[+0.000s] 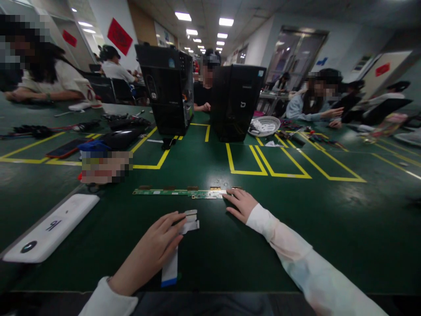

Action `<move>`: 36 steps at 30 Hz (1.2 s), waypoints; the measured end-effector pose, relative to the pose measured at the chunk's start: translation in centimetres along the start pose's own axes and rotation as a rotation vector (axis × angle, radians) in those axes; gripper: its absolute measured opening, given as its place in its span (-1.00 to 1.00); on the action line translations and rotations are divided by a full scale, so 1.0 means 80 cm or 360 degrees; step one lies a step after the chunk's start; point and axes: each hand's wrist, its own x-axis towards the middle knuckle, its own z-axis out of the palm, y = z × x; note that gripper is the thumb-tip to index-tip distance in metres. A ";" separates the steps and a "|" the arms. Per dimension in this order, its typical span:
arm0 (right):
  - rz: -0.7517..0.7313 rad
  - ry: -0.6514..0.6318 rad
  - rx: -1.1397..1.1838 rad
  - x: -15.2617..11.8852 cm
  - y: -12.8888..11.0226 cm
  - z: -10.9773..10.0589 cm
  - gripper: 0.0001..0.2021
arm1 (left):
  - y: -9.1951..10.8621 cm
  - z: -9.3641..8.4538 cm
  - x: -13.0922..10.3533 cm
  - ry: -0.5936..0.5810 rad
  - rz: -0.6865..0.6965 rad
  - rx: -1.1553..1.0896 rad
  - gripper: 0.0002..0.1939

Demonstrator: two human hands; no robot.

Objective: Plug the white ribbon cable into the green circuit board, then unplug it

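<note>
My left hand (158,245) lies over a white flat ribbon cable (170,267) near the table's front edge, its fingers stretched out and covering the cable's middle. A blue-tipped end shows below the hand; the cable's silvery connector end (191,215) shows past the fingertips. Ahead of it, a long, narrow green circuit board (177,192) lies crosswise on the table, with brown and gold tabs along its far side. My right hand (241,204) rests its spread fingertips at the board's right end, hiding part of it.
Two black computer towers (164,92) (238,101) stand ahead. A white basket (264,126) sits right of them. On the left are a white power bank-like case (52,228), a dark red-edged phone (64,148) and black cables (33,131). Yellow tape marks the green table. Several people sit around.
</note>
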 end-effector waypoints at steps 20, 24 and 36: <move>0.0006 0.0011 0.0014 0.000 -0.005 -0.005 -0.51 | 0.064 0.022 0.102 -0.0261 0.0232 0.0064 -0.56; 0.0023 0.0000 0.0023 -0.002 -0.008 -0.008 -0.51 | 0.068 0.024 0.112 -0.0226 0.0165 0.0024 -0.60; -0.0118 0.0145 0.0205 0.007 -0.020 -0.004 -0.51 | 0.074 0.031 0.100 -0.0195 0.0097 0.0002 -0.53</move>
